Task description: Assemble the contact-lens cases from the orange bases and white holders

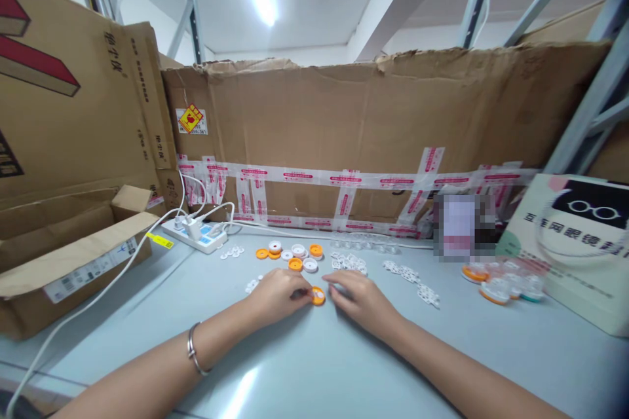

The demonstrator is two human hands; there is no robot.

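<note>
An orange round plastic cap [318,299] lies on the table between my hands, with small white or clear bits inside it. My left hand [281,294] grips the cap's left edge between thumb and fingers. Just right of the cap, my right hand [362,299] has its fingers apart and nothing visible in them. Beyond the hands sit several white and orange round caps, among them an orange cap [295,264] and a white cap [310,265]. Small white plastic parts [350,263] form a pile behind my right hand. More small white parts [253,285] are partly hidden by my left hand.
Further white parts [428,296] spread to the right. Clear round pieces [373,245] line the back. Filled clear-and-orange cases [506,285] cluster near a printed box [574,255]. At left are a power strip [196,234], a white cable and an open carton [73,262]. Cardboard [344,118] walls the back.
</note>
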